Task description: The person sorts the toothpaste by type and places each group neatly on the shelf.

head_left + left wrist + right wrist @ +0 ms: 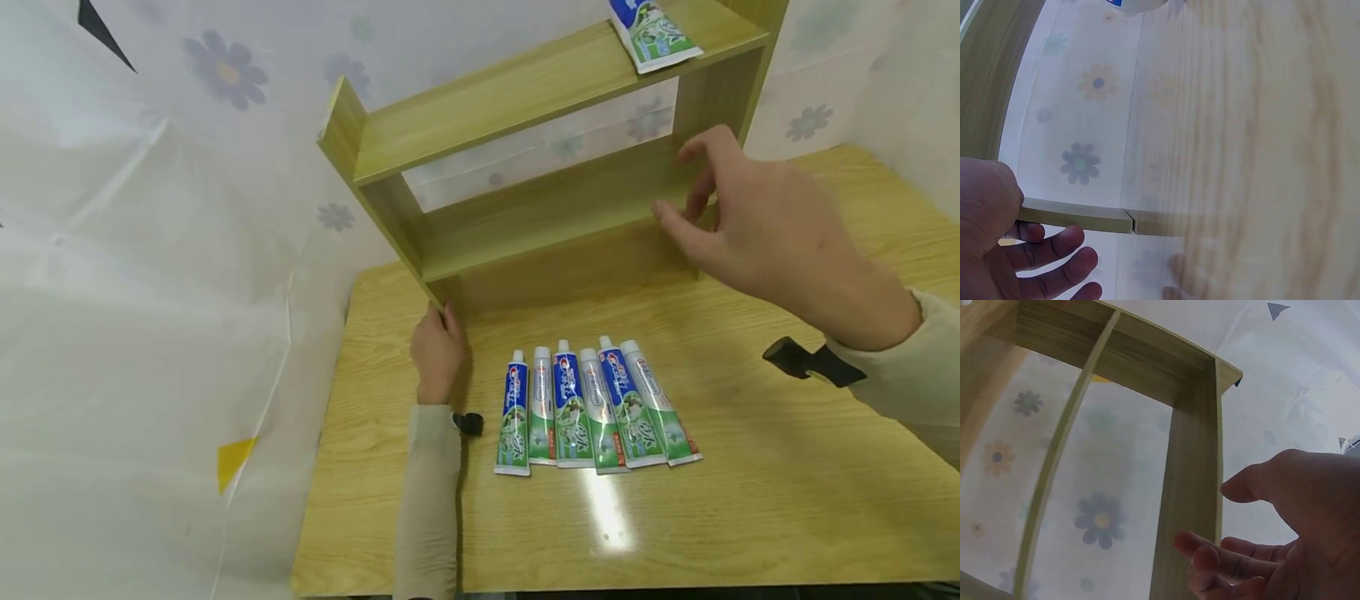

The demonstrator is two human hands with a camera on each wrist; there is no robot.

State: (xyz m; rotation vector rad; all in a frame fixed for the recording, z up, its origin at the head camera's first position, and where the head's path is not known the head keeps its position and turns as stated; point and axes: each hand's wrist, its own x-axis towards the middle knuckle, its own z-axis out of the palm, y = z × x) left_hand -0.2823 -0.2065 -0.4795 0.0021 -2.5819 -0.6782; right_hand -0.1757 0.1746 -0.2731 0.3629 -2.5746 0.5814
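Note:
A wooden two-tier shelf (487, 104) stands tilted in the head view. My left hand (437, 354) grips the lower end of its left side panel; in the left wrist view, thumb and fingers (1054, 250) lie either side of a wooden edge. Raised beside the shelf's right side is my right hand (787, 233), thumb and fingers (1238, 487) spread apart with nothing between them. One blue and green toothpaste tube (656, 37) lies on the upper board at the right, its far end cut off by the frame.
Below the shelf, toothpaste tubes lie side by side on the wooden table (750, 508): three blue and green ones (513, 417) alternate with three white and green ones (542, 408). Flower-patterned sheeting (225, 71) covers the wall behind and hangs at the left.

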